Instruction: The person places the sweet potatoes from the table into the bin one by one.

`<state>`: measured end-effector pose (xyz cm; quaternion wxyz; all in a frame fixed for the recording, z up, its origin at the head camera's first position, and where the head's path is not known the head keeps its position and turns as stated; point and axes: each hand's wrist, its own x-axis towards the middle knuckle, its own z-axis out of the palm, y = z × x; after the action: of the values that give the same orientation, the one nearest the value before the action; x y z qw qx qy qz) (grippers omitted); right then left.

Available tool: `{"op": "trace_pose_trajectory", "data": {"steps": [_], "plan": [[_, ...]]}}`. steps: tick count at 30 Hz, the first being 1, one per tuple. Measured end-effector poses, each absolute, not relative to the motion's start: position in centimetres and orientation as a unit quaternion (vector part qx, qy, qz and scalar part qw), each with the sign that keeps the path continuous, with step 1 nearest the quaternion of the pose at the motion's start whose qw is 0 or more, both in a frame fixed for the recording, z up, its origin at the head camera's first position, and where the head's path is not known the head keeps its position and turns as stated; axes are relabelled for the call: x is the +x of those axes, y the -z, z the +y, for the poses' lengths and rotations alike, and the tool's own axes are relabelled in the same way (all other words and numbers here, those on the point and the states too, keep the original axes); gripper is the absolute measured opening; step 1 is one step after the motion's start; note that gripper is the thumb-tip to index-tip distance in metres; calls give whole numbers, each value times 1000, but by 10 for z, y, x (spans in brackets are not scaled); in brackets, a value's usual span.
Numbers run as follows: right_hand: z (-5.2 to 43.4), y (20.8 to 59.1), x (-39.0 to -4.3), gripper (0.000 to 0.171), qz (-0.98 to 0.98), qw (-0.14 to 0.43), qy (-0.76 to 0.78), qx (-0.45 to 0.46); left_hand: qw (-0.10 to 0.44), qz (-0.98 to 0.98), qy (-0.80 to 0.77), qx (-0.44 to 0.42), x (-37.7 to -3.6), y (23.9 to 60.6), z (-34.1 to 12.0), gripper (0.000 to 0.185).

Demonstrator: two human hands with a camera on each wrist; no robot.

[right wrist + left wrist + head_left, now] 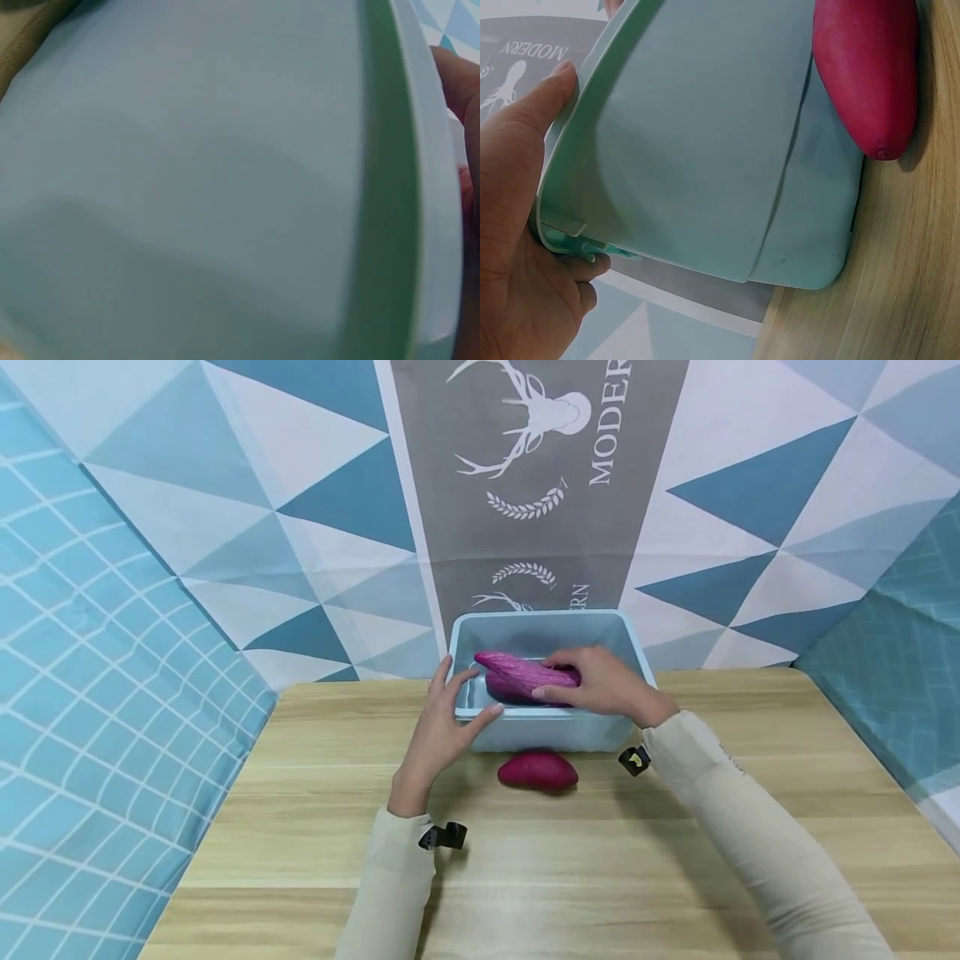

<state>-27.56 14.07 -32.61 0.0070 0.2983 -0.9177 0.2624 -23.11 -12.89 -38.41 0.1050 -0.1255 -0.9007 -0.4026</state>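
Note:
A light-blue plastic bin [547, 733] stands at the table's back edge. Inside it, my right hand [600, 681] grips a long purple vegetable with pale streaks [517, 675], possibly an eggplant. Beneath that lies a darker purple piece [501, 688], mostly covered. My left hand [438, 727] holds the bin's front left corner, its thumb along the front rim and its fingers about the left side. A smooth dark-red sweet potato [538, 772] lies on the table before the bin; its tapered end shows in the left wrist view. The right wrist view shows mostly bin wall [225, 187], hiding the grasp.
The wooden table [300, 843] stretches in front of and beside the bin. A patterned cloth [525, 527] with deer heads hangs right behind the bin. Blue tile-patterned cloth [97, 693] borders the left side, and another blue cloth [892, 685] the right.

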Motion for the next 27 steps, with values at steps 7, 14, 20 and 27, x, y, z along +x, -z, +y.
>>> {"op": "trace_pose_trajectory", "data": {"steps": [7, 14, 20, 27], "plan": [[139, 331, -270, 51, -911, 10, -283, 298, 97, -902, 402, -120, -228, 383, -127, 72], [142, 339, -246, 43, -890, 87, -311, 322, 98, -900, 405, -125, -229, 384, -129, 70], [143, 347, -209, 43, -865, 145, -349, 329, 105, -897, 410, -127, -230, 386, -128, 68], [138, 359, -176, 39, -834, 177, -399, 339, 112, -896, 409, -132, -231, 385, -129, 66]]}}
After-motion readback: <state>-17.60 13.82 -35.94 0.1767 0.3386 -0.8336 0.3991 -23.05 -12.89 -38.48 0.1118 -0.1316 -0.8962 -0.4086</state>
